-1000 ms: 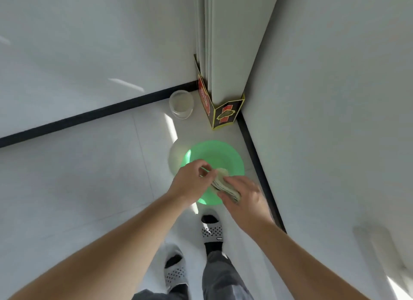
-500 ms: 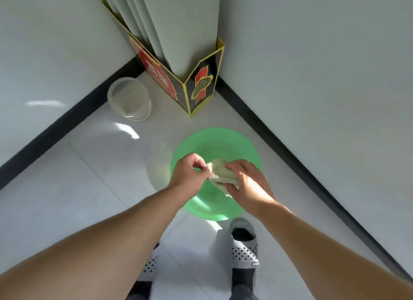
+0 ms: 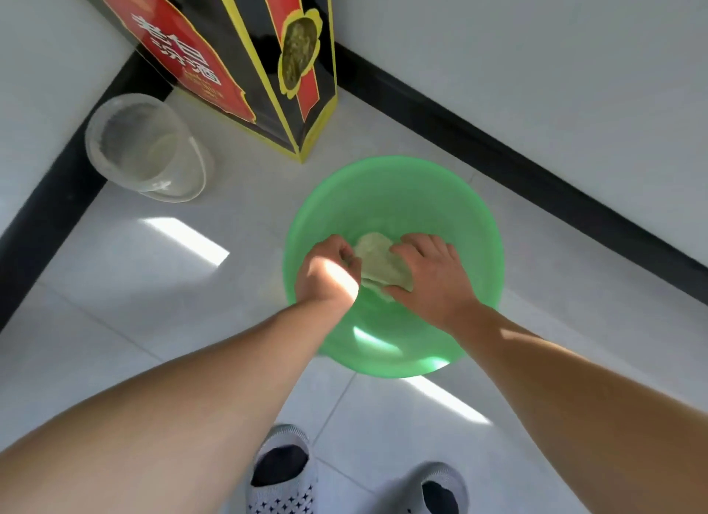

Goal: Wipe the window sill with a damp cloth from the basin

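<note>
A round green plastic basin (image 3: pixel 394 184) stands on the white tiled floor in a room corner. A pale, crumpled cloth (image 3: pixel 379 260) is held low inside the basin between both hands. My left hand (image 3: pixel 325 272) is closed on the cloth's left end. My right hand (image 3: pixel 431 276) grips its right end, fingers wrapped over it. Part of the cloth is hidden under my hands. No window sill is in view.
A clear plastic container (image 3: pixel 143 149) stands on the floor to the left, by the black skirting board (image 3: pixel 498 145). A tall black, red and yellow carton (image 3: pixel 245 53) stands in the corner behind the basin. My slippered feet (image 3: pixel 281 471) are just below the basin.
The view has dropped much closer to the floor and basin. Both hands, still holding the cloth, have gone lower into the basin.
</note>
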The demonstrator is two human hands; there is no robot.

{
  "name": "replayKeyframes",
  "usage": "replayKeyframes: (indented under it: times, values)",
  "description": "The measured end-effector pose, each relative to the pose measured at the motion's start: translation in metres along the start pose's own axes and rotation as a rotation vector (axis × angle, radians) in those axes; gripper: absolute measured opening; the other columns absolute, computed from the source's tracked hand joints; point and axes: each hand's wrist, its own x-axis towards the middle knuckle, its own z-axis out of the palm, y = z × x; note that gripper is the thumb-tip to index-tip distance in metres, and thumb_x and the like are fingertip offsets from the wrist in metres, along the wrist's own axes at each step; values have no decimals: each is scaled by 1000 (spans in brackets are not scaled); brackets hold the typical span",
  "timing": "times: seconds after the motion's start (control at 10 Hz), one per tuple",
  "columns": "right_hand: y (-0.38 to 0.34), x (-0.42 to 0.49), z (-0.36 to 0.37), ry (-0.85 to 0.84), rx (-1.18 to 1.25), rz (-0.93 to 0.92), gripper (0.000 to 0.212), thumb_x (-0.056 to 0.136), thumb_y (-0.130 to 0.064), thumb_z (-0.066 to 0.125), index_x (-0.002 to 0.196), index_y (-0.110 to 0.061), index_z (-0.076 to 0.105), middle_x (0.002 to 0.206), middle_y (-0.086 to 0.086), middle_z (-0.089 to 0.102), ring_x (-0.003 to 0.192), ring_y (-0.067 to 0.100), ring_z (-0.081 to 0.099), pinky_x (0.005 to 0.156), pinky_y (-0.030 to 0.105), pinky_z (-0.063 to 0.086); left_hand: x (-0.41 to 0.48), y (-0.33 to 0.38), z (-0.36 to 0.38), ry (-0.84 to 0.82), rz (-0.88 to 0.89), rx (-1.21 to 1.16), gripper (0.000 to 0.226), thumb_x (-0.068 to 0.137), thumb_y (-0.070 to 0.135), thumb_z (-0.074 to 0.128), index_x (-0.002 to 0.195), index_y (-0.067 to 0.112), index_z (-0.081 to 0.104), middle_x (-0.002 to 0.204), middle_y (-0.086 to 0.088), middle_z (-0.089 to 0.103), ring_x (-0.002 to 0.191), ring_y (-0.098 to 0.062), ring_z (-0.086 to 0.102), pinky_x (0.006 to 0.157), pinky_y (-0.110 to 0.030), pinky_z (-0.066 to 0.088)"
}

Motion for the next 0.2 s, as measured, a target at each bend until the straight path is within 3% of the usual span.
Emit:
replayKeyframes:
  times: [0.1,0.2]
  values:
    - [-5,-12,-2,19,20,17,53,72,-45,80,116,-17,68,124,10,61,112,35,54,95,46,43,-9,6,-6,-2,73,147,19,86,29,69,99,15,64,111,-9,55,84,-28,59,75,-29,45]
    - [-8,-26,-8,47,125,65,44,80,-39,74,116,-15,68,121,8,63,112,34,55,96,45,45,-23,14,-18,11,104,155,24,85,35,69,103,21,61,112,-6,52,96,-30,61,83,-33,48]
